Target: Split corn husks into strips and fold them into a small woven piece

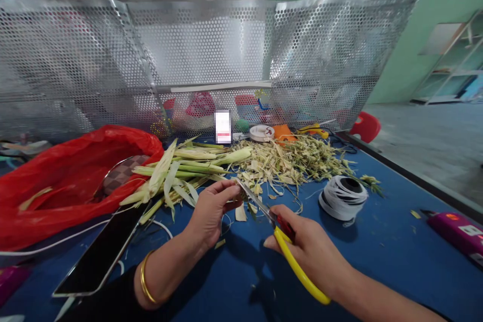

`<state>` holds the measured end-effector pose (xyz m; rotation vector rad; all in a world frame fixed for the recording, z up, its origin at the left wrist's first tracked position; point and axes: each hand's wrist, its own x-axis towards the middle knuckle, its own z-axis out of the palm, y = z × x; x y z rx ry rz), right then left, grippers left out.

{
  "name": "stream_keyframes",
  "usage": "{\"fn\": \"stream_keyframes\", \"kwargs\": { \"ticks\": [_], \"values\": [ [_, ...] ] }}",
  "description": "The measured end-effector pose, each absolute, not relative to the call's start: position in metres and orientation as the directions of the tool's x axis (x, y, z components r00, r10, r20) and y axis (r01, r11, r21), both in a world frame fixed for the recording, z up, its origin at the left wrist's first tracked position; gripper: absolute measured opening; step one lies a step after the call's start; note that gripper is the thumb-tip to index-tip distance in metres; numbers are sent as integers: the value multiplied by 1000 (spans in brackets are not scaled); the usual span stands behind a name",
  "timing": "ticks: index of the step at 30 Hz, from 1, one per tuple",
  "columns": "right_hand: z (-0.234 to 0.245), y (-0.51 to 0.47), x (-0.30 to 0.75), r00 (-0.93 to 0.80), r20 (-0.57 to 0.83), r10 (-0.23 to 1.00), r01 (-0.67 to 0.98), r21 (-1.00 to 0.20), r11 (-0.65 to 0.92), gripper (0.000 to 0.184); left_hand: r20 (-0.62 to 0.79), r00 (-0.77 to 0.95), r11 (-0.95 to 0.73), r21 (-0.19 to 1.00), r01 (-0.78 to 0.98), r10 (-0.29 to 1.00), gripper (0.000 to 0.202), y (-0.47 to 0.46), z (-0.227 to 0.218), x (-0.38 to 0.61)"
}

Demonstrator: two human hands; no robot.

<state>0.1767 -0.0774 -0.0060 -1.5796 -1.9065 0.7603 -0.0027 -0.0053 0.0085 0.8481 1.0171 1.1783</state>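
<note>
My left hand [215,206] is closed in a pinch on a small greenish plant piece [246,197], mostly hidden by the fingers. A pair of scissors [304,275] with yellow handles is gripped in my right hand [315,249]. Its metal blades reach up and left to my left fingertips; whether they touch the plant piece I cannot tell. Just beyond my left hand lies a bundle of pale green husk strips [188,166]. A heap of dry plant trimmings [302,158] spreads behind the scissors. Right of them sits a spool of white string [342,199].
A red plastic bag [75,176] stands open at the left, near a dark-screened phone [103,249] and a white cable. Purple-cased tools lie at both sides, one being a hot glue gun [453,229]. A tape roll [261,133] sits before the perforated metal screen [211,45].
</note>
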Motion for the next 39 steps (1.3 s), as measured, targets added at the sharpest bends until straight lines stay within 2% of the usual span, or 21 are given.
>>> {"fn": "stream_keyframes", "kwargs": {
  "ticks": [4, 10, 17, 21, 24, 29, 34, 39],
  "values": [
    [-8, -78, 176, -174, 72, 982, 639, -750, 168, 23, -198, 76, 212, 916, -340, 977, 17, -6, 8, -2],
    [-17, -77, 176, -207, 53, 977, 550, -820, 161, 12, -232, 63, 239, 904, -354, 971, 20, -6, 7, -2],
    [-16, -69, 188, -114, 88, 990, 341, -932, 122, 38, -233, 93, 251, 905, -343, 968, 27, -4, 9, -3],
    [-11, -68, 194, -122, 130, 984, 327, -931, 163, 44, -204, 168, 247, 923, -296, 964, 33, -5, 10, -4],
    [-8, -67, 197, -109, 131, 985, 376, -912, 163, 50, -183, 187, 227, 939, -258, 965, 33, -5, 11, -4],
    [0, -66, 204, -130, 234, 963, 583, -768, 265, 56, -177, 167, 218, 937, -272, 970, 32, -3, 12, -5],
    [5, -65, 207, -231, 344, 910, 789, -482, 382, 58, -169, 145, 202, 945, -258, 975, 39, -3, 12, -5],
    [0, -62, 207, -305, 396, 866, 885, -220, 411, 56, -11, 49, 15, 997, -78, 999, 46, -4, 17, -6]
  ]
}}
